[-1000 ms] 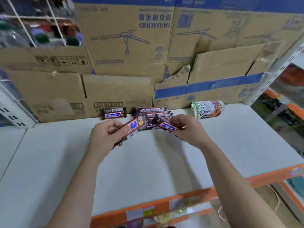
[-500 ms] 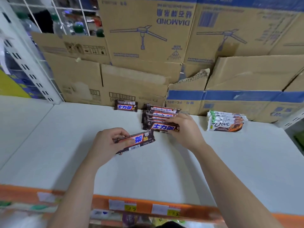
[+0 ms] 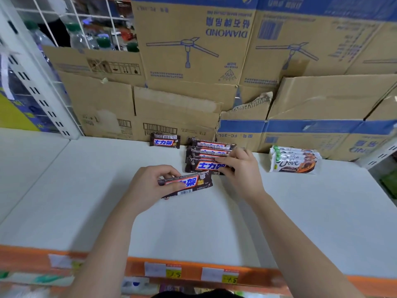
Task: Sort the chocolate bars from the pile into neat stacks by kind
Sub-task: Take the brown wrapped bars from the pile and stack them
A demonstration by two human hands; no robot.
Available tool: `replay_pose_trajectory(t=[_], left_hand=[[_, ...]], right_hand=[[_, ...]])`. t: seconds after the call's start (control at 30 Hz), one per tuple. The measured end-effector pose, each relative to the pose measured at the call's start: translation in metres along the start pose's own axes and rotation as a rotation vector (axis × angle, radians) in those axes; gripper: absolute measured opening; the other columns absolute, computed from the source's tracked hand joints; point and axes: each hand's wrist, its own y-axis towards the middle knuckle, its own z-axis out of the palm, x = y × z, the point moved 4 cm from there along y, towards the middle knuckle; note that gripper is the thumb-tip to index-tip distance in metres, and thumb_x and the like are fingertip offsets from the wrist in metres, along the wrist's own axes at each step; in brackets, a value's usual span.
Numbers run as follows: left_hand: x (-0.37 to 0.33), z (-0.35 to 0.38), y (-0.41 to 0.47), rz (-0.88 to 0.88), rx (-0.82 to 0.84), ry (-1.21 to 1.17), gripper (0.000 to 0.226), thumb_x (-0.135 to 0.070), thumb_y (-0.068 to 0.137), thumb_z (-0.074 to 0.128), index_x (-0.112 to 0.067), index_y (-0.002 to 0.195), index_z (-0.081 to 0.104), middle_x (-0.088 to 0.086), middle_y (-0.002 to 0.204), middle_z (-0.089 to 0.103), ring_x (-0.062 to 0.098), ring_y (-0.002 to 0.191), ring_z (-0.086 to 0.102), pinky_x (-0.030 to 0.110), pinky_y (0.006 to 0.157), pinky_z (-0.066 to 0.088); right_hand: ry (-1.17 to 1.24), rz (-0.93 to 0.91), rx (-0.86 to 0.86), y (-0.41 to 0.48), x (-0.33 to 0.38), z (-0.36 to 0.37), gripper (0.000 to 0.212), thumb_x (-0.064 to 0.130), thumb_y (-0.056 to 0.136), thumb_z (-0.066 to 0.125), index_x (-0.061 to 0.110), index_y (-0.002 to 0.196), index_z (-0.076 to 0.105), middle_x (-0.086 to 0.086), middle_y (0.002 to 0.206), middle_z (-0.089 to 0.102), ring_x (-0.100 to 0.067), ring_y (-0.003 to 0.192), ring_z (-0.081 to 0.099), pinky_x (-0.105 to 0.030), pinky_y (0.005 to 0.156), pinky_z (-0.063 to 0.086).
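Your right hand (image 3: 240,166) pins the dark-wrapper stack (image 3: 207,157) at centre frame, your left hand (image 3: 150,186) grips one more bar (image 3: 189,183) just below it; Dove stack (image 3: 294,160) sits right, lone small bar (image 3: 165,141) behind – nearly sorted, I'd say

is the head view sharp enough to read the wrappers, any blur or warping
Head view: centre is sharp, print on the bar in the left hand and the Dove stack reads clearly; edges smear, and wide-angle distortion bows the orange shelf edge.
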Motion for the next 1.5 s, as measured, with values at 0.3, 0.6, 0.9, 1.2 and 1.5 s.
replay_pose_trajectory(t=[0.3,0.6,0.9,1.2,1.5], left_hand=[[-0.009,0.02,0.016,0.088,0.164,0.094,0.011,-0.03,0.087,0.065,-0.036,0.096,0.066,-0.019,0.094,0.068,0.003,0.083,0.062,0.027,0.074,0.048],[-0.02,0.058,0.045,0.208,0.066,0.285,0.023,-0.02,0.085,0.068,-0.024,0.107,0.07,-0.01,0.1,0.061,0.01,0.095,0.057,0.028,0.08,0.046],[-0.018,0.06,0.049,0.244,-0.193,0.517,0.019,-0.028,0.075,0.075,-0.02,0.091,0.068,-0.006,0.096,0.062,0.014,0.097,0.05,0.03,0.069,0.045],[-0.018,0.061,0.05,0.259,-0.256,0.655,0.027,-0.034,0.074,0.076,-0.019,0.093,0.064,-0.003,0.096,0.061,0.019,0.094,0.052,0.029,0.068,0.043],[0.004,0.002,-0.02,0.163,-0.432,0.789,0.023,-0.038,0.087,0.048,-0.022,0.086,0.065,-0.004,0.087,0.065,0.023,0.079,0.061,0.032,0.07,0.043]], right_hand=[[0.137,0.179,-0.076,-0.029,-0.02,-0.017,0.037,0.002,0.083,0.061,0.014,0.118,0.063,-0.003,0.104,0.057,-0.022,0.095,0.055,-0.031,0.08,0.046],[0.043,0.299,-0.007,-0.065,-0.035,-0.03,0.014,0.004,0.08,0.063,0.013,0.087,0.071,-0.004,0.084,0.063,-0.024,0.084,0.057,-0.027,0.068,0.041],[0.009,0.262,-0.039,-0.071,-0.031,-0.027,0.015,0.001,0.079,0.061,0.012,0.086,0.068,-0.004,0.082,0.06,-0.028,0.083,0.054,-0.035,0.063,0.048],[0.012,0.269,-0.023,-0.072,-0.029,-0.027,0.016,0.002,0.078,0.06,0.013,0.087,0.066,-0.002,0.082,0.059,-0.026,0.083,0.052,-0.038,0.064,0.048],[0.176,0.07,0.077,-0.042,0.044,-0.014,0.017,0.014,0.081,0.057,0.017,0.095,0.066,0.0,0.096,0.065,-0.022,0.088,0.057,-0.032,0.067,0.048]])
